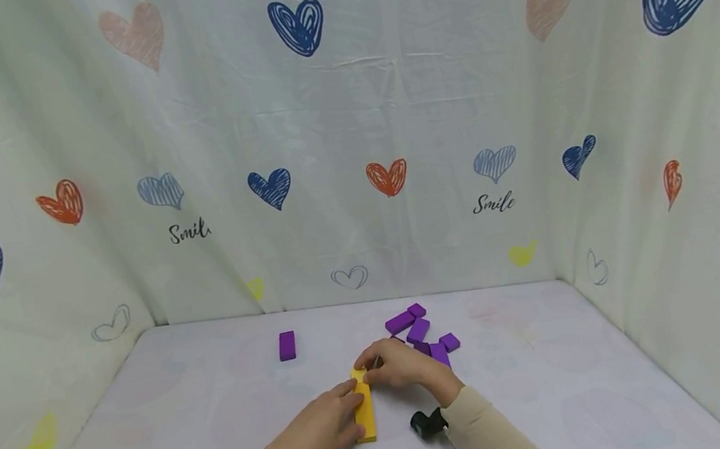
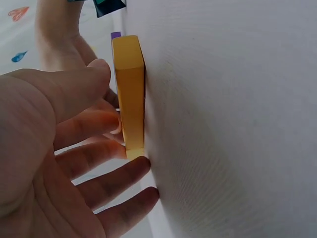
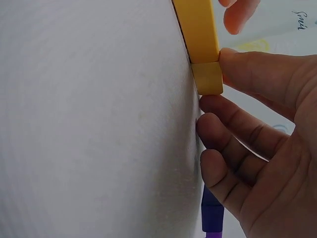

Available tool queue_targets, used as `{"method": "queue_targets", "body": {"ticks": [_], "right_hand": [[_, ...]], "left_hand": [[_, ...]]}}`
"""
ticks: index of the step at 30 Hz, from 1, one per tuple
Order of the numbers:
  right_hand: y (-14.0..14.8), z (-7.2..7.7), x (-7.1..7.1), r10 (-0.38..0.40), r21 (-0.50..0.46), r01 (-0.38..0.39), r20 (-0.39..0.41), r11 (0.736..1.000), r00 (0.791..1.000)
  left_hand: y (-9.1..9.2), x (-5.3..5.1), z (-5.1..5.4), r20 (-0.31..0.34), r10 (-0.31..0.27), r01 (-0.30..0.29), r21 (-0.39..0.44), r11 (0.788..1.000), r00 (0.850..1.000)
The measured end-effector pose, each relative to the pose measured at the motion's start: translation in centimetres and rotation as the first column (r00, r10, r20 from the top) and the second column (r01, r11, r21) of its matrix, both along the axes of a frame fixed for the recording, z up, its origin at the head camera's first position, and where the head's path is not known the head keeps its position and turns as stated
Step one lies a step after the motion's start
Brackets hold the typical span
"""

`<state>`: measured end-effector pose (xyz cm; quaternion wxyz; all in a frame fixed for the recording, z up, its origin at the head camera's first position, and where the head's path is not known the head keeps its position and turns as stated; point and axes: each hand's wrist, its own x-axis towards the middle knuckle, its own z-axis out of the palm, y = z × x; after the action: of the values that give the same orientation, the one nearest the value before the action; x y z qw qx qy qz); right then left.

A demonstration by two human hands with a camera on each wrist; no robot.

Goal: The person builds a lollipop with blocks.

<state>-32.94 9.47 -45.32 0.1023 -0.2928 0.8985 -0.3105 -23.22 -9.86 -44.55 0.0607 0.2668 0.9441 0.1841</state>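
A long yellow block (image 1: 365, 417) lies on the table with a short yellow block (image 3: 208, 78) against its far end. My left hand (image 1: 322, 428) is along the long block's left side, fingers extended and touching it; in the left wrist view the thumb (image 2: 89, 82) is beside the block (image 2: 131, 99). My right hand (image 1: 400, 366) is at the far end. In the right wrist view its thumb (image 3: 262, 69) and a finger pinch the short block, the other fingers (image 3: 215, 134) bent beside the table surface.
Several purple blocks (image 1: 418, 330) lie in a loose group beyond and beside my right hand. One purple block (image 1: 287, 346) lies apart at the back left. A curtain (image 1: 364, 247) printed with hearts stands around the white table (image 1: 568, 380).
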Motion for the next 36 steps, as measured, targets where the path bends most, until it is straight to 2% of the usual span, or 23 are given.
{"method": "queue_targets", "body": {"ticks": [7, 19, 28, 32, 36], "right_hand": [[-0.1, 0.1, -0.1, -0.006, 0.005, 0.006, 0.001, 1.0, 1.0], [-0.2, 0.3, -0.1, -0.006, 0.006, 0.006, -0.004, 1.0, 1.0], [-0.1, 0.2, 0.5, -0.034, 0.03, 0.033, 0.03, 0.999, 0.999], [0.7, 0.5, 0.3, -0.048, 0.023, 0.048, 0.003, 0.999, 0.999], [2.0, 1.4, -0.3, -0.074, 0.0, 0.074, -0.051, 0.997, 0.996]], "left_hand": [[0.0, -0.3, -0.2, -0.023, -0.002, 0.002, -0.007, 1.0, 1.0], [0.4, -0.9, 0.4, 0.023, 0.008, -0.007, -0.046, 0.999, 1.0], [0.4, -0.7, 0.1, 0.059, 0.018, -0.016, -0.039, 0.999, 0.998], [0.5, -0.6, 0.2, 0.051, 0.027, -0.024, -0.047, 0.999, 0.998], [0.5, -0.8, 0.2, 0.037, 0.023, -0.022, -0.044, 0.999, 0.999]]}}
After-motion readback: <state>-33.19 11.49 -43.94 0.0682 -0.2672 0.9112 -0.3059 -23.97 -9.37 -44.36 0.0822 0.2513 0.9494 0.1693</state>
